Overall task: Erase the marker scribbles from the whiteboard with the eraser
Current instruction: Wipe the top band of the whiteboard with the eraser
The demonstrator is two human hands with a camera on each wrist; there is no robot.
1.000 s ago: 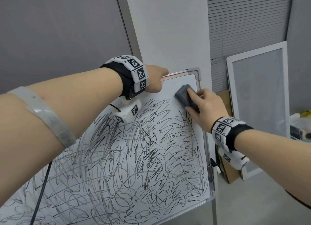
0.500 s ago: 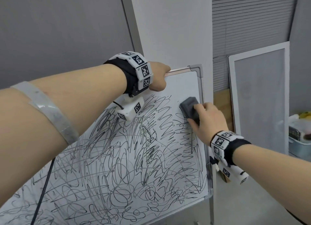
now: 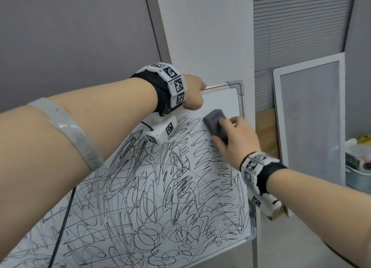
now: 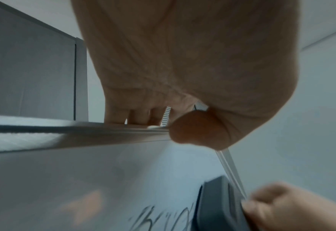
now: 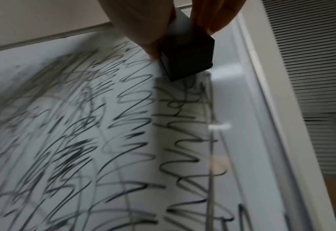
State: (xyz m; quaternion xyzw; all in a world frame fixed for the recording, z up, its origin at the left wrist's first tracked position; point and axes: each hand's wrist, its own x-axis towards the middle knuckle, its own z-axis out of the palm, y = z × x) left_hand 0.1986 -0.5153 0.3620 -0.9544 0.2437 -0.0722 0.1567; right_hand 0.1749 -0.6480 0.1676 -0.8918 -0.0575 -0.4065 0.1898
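Observation:
The whiteboard stands tilted, and black marker scribbles cover most of it. Only its top right corner is white. My right hand grips the grey eraser and presses it flat on the board near the right frame, at the upper edge of the scribbles. In the right wrist view, thumb and fingers pinch the eraser, and the scribbles look fainter in a strip below it. My left hand grips the board's top edge, with the thumb on the front of the frame and the fingers over the back.
A framed screen panel leans on the wall to the right, with cardboard beside it. A pale tub of items sits at the far right. A black cable hangs across the board's lower left. The stand's leg runs down below the right frame.
The eraser slid down along the right edge of the board, then came back up and a little to the left. My left hand stayed on the top edge.

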